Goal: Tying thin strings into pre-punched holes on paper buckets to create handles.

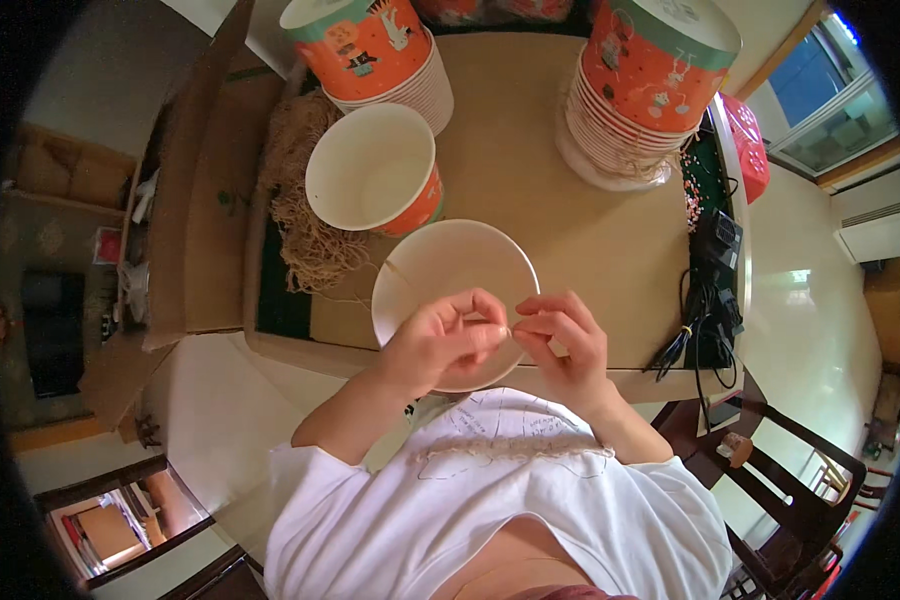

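Clock positions are taken from the centre of the white-lined paper tub [450, 262], with twelve o'clock pointing away from the person. The tub lies open side up at the near edge of the table, directly under both hands.

Left hand [451, 338]: thumb and index finger are closed in a pinch. Right hand [567, 342]: thumb and index finger are likewise closed. The fingertips meet over the tub's four o'clock side on a small pale item [511, 331], possibly a strand end; its exact form is too small to tell.

A tangled bundle of tan netted string [315, 225] lies at ten o'clock. A printed orange tub [370, 172] stands at eleven, nearly touching the working tub. Black cables [698, 335] lie at three.

Caution: the pinch area is tiny, so uneven tension could pull the item free. Loose string near the tub's nine o'clock rim could snag if the tub shifts. A forearm pressing the near rim could tip the tub; its base support is hidden.
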Demonstrator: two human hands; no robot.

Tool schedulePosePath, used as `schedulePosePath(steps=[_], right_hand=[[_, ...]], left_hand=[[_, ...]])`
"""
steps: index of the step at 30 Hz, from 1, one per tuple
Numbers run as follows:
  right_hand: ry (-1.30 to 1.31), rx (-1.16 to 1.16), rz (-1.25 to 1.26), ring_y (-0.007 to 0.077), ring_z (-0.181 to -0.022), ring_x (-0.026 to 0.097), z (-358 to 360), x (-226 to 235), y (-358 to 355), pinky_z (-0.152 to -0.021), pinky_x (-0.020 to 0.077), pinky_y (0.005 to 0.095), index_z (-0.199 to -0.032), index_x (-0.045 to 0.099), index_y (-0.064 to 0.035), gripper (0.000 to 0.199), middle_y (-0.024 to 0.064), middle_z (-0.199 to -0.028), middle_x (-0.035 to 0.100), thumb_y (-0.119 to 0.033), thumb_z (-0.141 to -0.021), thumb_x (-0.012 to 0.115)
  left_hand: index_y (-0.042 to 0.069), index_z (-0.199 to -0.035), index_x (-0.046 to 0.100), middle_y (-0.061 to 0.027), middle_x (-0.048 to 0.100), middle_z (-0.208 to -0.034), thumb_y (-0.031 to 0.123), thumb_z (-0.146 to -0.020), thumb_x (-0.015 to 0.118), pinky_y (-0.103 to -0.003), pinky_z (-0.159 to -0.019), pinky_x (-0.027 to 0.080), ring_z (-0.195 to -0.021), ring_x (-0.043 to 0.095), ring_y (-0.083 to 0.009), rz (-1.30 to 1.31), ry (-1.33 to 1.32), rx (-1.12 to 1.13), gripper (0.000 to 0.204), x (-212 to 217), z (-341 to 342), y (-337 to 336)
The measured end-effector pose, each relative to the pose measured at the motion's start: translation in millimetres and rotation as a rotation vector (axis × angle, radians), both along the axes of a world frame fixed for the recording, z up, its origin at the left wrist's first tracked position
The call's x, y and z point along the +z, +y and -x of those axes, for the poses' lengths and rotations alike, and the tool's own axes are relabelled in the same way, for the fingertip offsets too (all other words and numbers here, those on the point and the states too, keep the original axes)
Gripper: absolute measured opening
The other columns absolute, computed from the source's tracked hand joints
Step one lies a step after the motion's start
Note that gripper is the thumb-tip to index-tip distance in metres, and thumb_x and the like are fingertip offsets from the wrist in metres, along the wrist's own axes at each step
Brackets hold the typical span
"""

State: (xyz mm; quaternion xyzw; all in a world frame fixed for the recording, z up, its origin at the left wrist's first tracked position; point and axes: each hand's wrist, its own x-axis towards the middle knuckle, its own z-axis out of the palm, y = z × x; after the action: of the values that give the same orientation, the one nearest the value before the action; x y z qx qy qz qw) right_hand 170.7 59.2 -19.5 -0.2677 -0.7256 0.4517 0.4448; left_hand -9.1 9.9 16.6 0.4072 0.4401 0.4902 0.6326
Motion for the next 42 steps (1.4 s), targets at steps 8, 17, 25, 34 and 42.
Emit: schedulePosePath(steps=[8,17,25,34,42], right_hand=[[0.124,-0.259,-0.193,0.0198,-0.08,0.06,6.3,-10.9,-11.9,-0.062,0.0515,0.0273,-0.096,0.07,-0.0027,0.023,0.0126,-0.099,0.062,0.003,-0.073,0.073],[-0.054,-0.21,-0.238,0.0146,-0.072,0.055,6.5,-18.1,-14.8,-0.061,0.0455,0.0271,-0.111,0.069,-0.008,0.038,0.0108,-0.108,0.064,0.004,-0.075,0.069],[0.004,0.054,0.102,0.0124,-0.067,0.056,2.5,-8.1,-10.7,-0.057,0.0453,0.0237,-0.098,0.066,0.0016,0.019,0.0096,-0.088,0.064,0.009,-0.081,0.064],[0.142,-0.01,0.325,0.0102,-0.062,0.053,9.5,-11.8,-14.9,-0.054,0.0429,0.0233,-0.085,0.063,-0.0027,0.009,0.0041,-0.08,0.065,0.001,-0.081,0.07],[0.098,-0.042,0.242,0.011,-0.06,0.051,14.4,-13.7,-18.2,-0.055,0.0429,0.0245,-0.089,0.063,-0.0051,0.015,0.0016,-0.08,0.064,0.001,-0.078,0.071]], left_hand=[[0.005,-0.091,0.057,0.0014,0.051,-0.067,0.019,-0.096,0.054,-0.019,-0.046,0.033,-0.056,0.044,-0.0046,0.511,-0.494,-0.088,0.015,-10.5,-6.5,0.7],[0.002,-0.093,0.067,0.003,0.052,-0.073,0.01,-0.091,0.061,-0.018,-0.052,0.033,-0.061,0.044,-0.0032,0.397,-0.177,0.109,0.01,-3.0,-2.9,-3.7],[0.0,-0.092,0.066,0.0028,0.056,-0.087,0.001,-0.087,0.062,-0.018,-0.059,0.04,-0.071,0.05,-0.0038,-0.01,0.242,0.203,0.006,-8.2,-9.0,-17.4],[-0.001,-0.106,0.066,-0.0044,0.067,-0.09,0.001,-0.091,0.059,-0.017,-0.058,0.041,-0.066,0.052,-0.0042,0.127,0.207,0.31,0.017,-2.0,-13.1,-23.5],[0.0,-0.1,0.066,-0.0044,0.068,-0.087,-0.001,-0.089,0.06,-0.02,-0.069,0.051,-0.083,0.064,-0.0078,-0.023,0.371,0.302,0.012,-9.0,-16.0,-27.5]])
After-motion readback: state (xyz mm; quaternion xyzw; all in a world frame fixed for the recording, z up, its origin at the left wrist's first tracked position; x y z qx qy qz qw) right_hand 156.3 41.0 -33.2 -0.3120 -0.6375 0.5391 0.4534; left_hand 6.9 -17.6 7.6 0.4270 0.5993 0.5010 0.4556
